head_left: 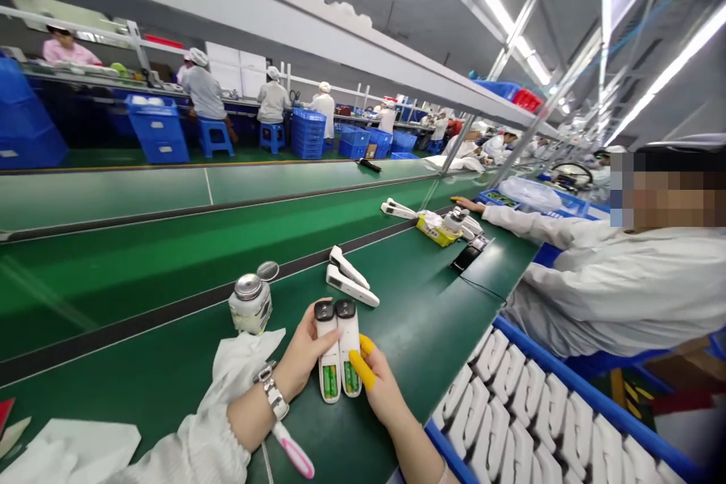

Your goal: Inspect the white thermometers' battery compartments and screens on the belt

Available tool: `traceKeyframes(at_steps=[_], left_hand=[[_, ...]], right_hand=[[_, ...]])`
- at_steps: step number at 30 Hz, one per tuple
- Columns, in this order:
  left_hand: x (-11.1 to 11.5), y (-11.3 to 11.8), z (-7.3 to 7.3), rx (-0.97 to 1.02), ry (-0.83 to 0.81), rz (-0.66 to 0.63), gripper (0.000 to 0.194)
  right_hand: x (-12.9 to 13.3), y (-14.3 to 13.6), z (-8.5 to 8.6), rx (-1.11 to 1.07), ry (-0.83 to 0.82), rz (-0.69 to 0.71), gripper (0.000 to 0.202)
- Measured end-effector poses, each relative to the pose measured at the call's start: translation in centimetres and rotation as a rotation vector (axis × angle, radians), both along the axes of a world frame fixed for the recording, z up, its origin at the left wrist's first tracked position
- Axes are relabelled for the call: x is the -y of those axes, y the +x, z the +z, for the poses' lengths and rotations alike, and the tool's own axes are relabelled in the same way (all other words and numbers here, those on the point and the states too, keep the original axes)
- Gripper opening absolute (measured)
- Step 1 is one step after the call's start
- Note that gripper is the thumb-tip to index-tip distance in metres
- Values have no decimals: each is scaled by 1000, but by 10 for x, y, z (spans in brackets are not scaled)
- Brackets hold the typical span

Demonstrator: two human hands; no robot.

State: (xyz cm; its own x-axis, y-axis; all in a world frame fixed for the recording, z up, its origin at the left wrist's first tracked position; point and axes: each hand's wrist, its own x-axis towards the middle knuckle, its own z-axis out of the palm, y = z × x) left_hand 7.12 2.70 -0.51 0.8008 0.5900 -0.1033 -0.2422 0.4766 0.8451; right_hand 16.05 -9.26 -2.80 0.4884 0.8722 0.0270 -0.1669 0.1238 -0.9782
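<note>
Left sleeve [198, 445]: white, loose, wrinkled fabric, cuff gathered and ruffled as if elasticated, ending on the forearm. Left hand [306, 352]: ungloved; wristwatch [275, 395] at the wrist, silver-toned link bracelet, dial detail not legible. Right hand [381, 387]: two digits sheathed in smooth, bright yellow finger cots [361, 370], remainder uncovered; forearm bare, pale band at frame edge, type unclear.

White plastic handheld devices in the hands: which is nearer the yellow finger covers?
The white device on the right, beside the right hand with yellow finger covers; its twin lies toward the left hand.
</note>
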Motion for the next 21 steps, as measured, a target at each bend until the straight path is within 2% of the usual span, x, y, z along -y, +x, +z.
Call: traceKeyframes(at_steps=[5, 11, 16, 21], left_hand=[[1, -2, -5, 13, 84, -29, 60], [-1, -2, -10, 22, 57, -39, 61], [-1, 0, -11, 9, 21, -46, 67], [-1, 1, -11, 9, 14, -47, 63]], right_hand=[[4, 4, 3, -25, -1, 137, 33], [4, 5, 4, -53, -27, 152, 27], [4, 6, -1, -50, -32, 133, 32], [4, 6, 4, -42, -39, 140, 31]])
